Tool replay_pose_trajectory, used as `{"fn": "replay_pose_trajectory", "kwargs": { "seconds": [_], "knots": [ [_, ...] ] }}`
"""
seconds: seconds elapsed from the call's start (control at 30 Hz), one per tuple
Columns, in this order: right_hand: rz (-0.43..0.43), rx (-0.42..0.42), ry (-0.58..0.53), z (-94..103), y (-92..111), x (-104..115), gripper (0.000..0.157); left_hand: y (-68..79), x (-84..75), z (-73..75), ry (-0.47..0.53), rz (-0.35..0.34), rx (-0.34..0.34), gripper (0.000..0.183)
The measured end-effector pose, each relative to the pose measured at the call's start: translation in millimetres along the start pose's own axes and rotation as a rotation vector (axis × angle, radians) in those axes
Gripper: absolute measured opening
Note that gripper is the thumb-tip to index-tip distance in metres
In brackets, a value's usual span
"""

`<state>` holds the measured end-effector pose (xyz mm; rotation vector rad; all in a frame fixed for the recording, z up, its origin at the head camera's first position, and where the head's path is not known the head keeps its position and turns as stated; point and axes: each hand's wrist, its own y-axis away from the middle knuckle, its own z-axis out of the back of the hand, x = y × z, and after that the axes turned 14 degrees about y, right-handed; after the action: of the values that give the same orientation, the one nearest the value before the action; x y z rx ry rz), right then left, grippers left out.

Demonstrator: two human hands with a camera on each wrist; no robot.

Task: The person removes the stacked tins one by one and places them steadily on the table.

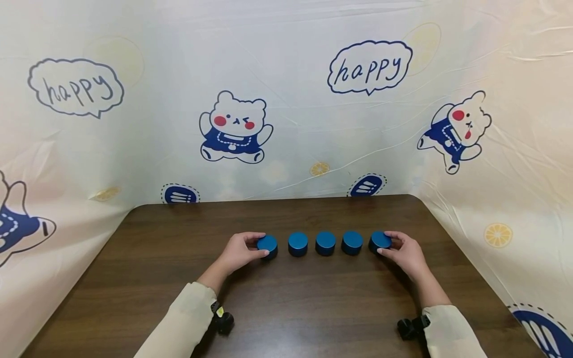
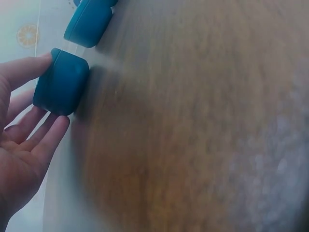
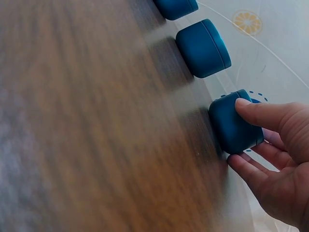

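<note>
dark wood-grain table [image 1: 286,308] fills the near ground, walled on three sides by a pale plastic sheet [image 1: 286,99] printed with bears and "happy" bubbles. nearest to the viewer, two cream sleeves [image 1: 179,328] come in from the lower edge, each with a small black camera at the wrist.

a little farther out, the left hand [image 1: 237,252] has thumb and fingers curled round the leftmost blue puck [image 1: 267,245], pinching its sides; the left wrist view shows the same puck [image 2: 60,84] held between thumb and fingertips. the right hand [image 1: 405,252] clamps the rightmost blue puck [image 1: 379,241] the same way, thumb on the near edge in the right wrist view [image 3: 235,126].

between them three more blue pucks [image 1: 325,242] stand in a row, near each other but apart, none touched.

risk, as i judge it: the grips sit on smooth rounded sides, so a puck could slip out if lifted with a light pinch, and any inward slide of an end puck would knock its neighbour and upset the row.
</note>
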<state>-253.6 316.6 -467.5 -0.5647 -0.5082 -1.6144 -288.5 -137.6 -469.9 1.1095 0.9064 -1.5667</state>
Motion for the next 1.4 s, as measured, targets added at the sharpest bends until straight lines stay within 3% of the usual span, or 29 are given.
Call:
{"fn": "replay_pose_trajectory", "kwargs": {
  "seconds": [0.4, 0.77, 1.17, 1.4],
  "knots": [
    [-0.005, -0.004, -0.004, -0.4, 0.4, 1.3, 0.060, -0.7, -2.6, -1.7, 0.007, -0.019, 0.007, 0.049],
    [0.008, -0.008, -0.003, -2.7, 0.1, 5.0, 0.059, 3.0, 0.6, 2.3, 0.091, -0.007, 0.018, 0.054],
    [0.026, 0.011, -0.008, -4.0, -2.4, 6.5, 0.062, 4.7, 2.2, 6.2, 0.069, -0.020, 0.000, 0.051],
    [0.030, 0.015, -0.072, 1.3, 2.7, 7.8, 0.068, 11.1, 0.8, 13.6, 0.035, -0.051, -0.014, 0.049]
  ]
}}
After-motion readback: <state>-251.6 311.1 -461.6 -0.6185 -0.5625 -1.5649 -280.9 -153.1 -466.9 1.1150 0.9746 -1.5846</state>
